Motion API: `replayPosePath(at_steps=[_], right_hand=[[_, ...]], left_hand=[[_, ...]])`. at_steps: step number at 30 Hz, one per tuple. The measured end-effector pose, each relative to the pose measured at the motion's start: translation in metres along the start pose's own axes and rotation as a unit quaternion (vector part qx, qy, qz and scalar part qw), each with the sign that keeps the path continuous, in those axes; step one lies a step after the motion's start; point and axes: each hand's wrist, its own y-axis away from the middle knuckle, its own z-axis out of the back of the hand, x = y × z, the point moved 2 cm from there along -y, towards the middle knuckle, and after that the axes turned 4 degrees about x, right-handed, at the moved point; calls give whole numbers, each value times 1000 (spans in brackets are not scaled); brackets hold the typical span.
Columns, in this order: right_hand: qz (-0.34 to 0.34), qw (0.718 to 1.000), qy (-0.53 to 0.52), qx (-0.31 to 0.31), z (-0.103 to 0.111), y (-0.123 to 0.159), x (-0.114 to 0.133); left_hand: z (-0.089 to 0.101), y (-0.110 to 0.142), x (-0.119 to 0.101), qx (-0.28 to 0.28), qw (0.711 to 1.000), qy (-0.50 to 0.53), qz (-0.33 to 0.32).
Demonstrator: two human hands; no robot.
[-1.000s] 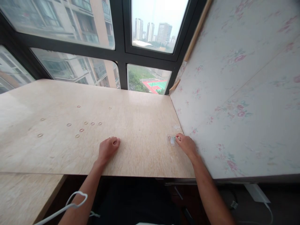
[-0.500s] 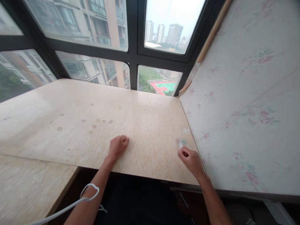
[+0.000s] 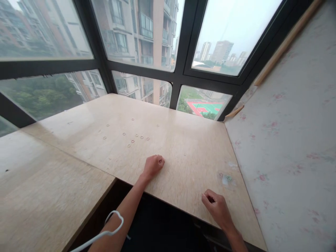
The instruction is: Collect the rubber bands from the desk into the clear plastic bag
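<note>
My left hand (image 3: 154, 165) rests on the light wooden tabletop (image 3: 183, 147) as a loose fist; a small ring seems to sit at its knuckles, but what the fingers hold is hidden. My right hand (image 3: 215, 206) lies near the table's front edge with its fingers curled in, and nothing shows inside them. A small clear plastic bag (image 3: 226, 178) with tiny green and white bits lies flat on the table, a short way beyond my right hand and apart from it. Several small rubber rings (image 3: 132, 137) are scattered farther back, beyond my left hand.
A wall with floral wallpaper (image 3: 286, 150) bounds the table on the right. Dark-framed windows (image 3: 181, 75) stand behind it. A second wooden surface (image 3: 44, 189) adjoins on the left. A white cable (image 3: 105, 232) loops by my left forearm.
My right hand has left the clear bag and drawn back toward the front edge. The view has swung left and upward. My left hand has stayed in place.
</note>
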Motion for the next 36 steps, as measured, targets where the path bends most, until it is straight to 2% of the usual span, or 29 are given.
replayPosePath(at_steps=[6,10,12,14,17,20,22,25,29,36], right_hand=[[-4,997,45,-69,-13,-9,-4],[-30,998,-31,-34,-15,-9,-8],[-35,997,-74,-17,-15,-8,-9],[-40,994,-98,-8,-14,-9,-9],[-49,993,-111,-4,-13,-10,-10],[-53,992,-114,-15,-14,-11,-11],[-53,992,-110,-35,-15,-12,-13],[-41,994,-83,-59,-15,-13,-13],[-8,998,-25,-60,-15,-13,-11],[45,996,40,-69,-15,-12,1]], left_hand=[[0,1,6,-17,996,92,0],[8,-2,24,-18,973,229,23],[20,-6,39,-33,966,253,38],[37,-11,58,-57,973,216,61],[67,-21,91,-71,987,100,108],[94,-33,123,-47,986,13,161],[105,-42,141,-12,982,-26,188],[110,-53,157,50,979,-59,190],[108,-65,165,129,974,-80,167],[109,-78,164,179,963,-156,130]])
